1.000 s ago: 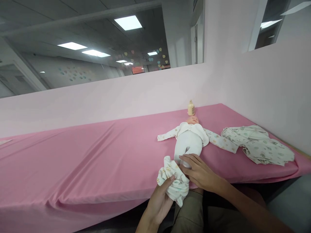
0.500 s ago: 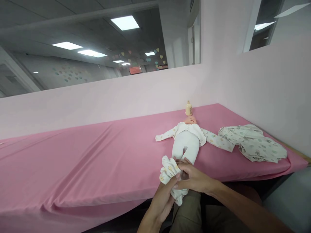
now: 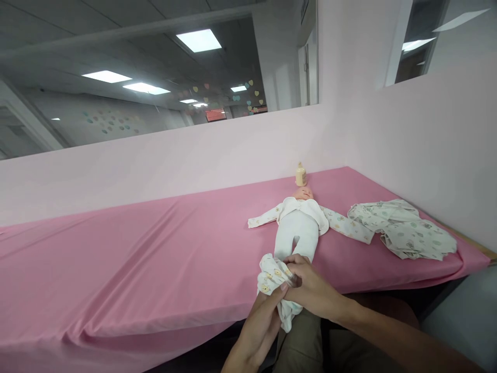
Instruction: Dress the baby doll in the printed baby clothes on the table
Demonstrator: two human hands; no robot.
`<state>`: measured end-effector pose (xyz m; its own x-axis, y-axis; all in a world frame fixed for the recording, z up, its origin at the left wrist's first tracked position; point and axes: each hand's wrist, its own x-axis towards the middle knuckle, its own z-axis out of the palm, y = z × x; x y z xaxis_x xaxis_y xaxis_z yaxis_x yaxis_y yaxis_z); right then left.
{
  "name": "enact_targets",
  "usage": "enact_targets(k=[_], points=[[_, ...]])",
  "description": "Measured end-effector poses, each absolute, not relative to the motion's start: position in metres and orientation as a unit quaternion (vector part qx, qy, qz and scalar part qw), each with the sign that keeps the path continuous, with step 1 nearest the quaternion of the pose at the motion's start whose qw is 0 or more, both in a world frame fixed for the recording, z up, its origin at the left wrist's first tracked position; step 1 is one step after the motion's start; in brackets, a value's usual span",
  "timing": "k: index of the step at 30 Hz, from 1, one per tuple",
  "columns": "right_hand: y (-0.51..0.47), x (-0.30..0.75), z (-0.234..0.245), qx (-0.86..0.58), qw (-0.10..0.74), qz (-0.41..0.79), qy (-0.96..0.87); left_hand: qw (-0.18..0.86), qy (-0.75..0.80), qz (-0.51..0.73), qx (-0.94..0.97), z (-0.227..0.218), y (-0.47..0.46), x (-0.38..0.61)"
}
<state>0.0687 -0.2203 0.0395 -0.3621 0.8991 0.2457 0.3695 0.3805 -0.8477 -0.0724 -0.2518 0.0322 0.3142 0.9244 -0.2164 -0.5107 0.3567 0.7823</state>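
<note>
Looks like a baby-care training room: small white-clothed, pink-headed plastic-looking baby doll [image 3: 298, 224] at right on a long pink-cloth-covered table [image 3: 155, 259]. Wide glass panel [image 3: 217, 67] in pale far wall [image 3: 194, 160] shows pastel heart-shaped stickers [image 3: 257, 94], rectangular white ceiling lights [image 3: 199, 40].

A pink-covered table [image 3: 155, 259] is set against pale walls [image 3: 194, 155]. In a wide pane [image 3: 233, 52] above, ceiling lights [image 3: 199, 40] and heart shapes [image 3: 257, 94] are seen; a smaller pane [image 3: 412, 61] is set into the right-hand wall [image 3: 438, 134].
</note>
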Motion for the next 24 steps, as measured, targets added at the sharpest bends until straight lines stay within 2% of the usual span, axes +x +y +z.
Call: enact_targets(k=[11,18,24], points=[[-0.243,0.08,0.046,-0.493,0.329,0.345,-0.728,0.746,0.348,0.465,0.325,0.027,-0.258,-0.062],[-0.242,0.078,0.04,-0.469,0.371,0.326,-0.732,0.734,0.37,0.475,0.313,0.028,-0.258,-0.056],[-0.245,0.08,0.041,-0.481,0.352,0.283,-0.752,0.723,0.375,0.491,0.308,0.032,-0.262,-0.051]])
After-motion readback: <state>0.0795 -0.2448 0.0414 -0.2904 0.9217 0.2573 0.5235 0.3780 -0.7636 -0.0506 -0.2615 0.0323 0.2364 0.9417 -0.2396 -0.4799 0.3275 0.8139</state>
